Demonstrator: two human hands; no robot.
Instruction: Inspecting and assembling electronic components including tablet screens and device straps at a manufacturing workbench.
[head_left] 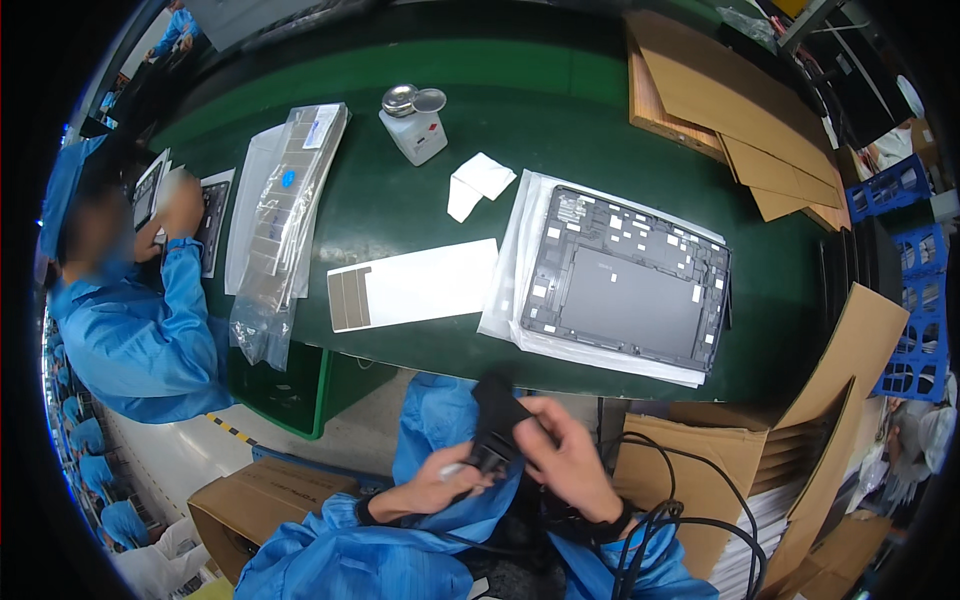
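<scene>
Above my lap, at the table's near edge, both my hands are closed on a black strap-like thing [497,415] with a hard dark part low on it; its exact kind I cannot make out. My left hand [432,484] grips its lower end, and something small and pale shows at the fingers. From the other side, my right hand [572,462] pinches it, with some fingertips hidden. Beyond them on the table, a grey tablet housing [630,300] dotted with small white labels rests on white sheets [508,290]. A white card with a brown striped end [420,285] lies left of it.
A pump bottle [415,135] and a folded white cloth [480,182] stand farther back on the green table [390,210]. Plastic-wrapped strips [290,190] lie left, beside a co-worker [140,320] in blue. Black cables [680,490] loop right, near cardboard boxes [690,470]. A green bin [318,395] sits below.
</scene>
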